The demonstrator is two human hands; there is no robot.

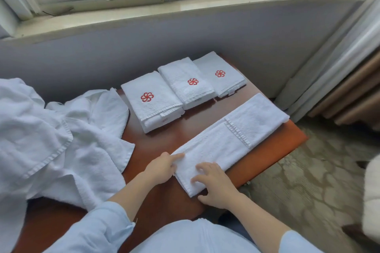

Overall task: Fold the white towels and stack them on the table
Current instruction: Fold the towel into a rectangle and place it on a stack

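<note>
On the red-brown table our right hand lay spread on the long folded towel; our left hand touched its end, grip hidden.

Three folded towels, one half-folded towel, two hands

A reddish-brown polished wooden table carries everything here. Along its far edge three folded white terry towels, each with a red pinwheel emblem on top, lie side by side in a slanted row, their long edges touching: the left one nearest, the middle one further back, the right one at the far corner. In front of them a long white terry towel folded into a narrow strip lies flat and diagonal, reaching the table's right edge. A crumpled heap of white towels covers the table's left part.
</note>
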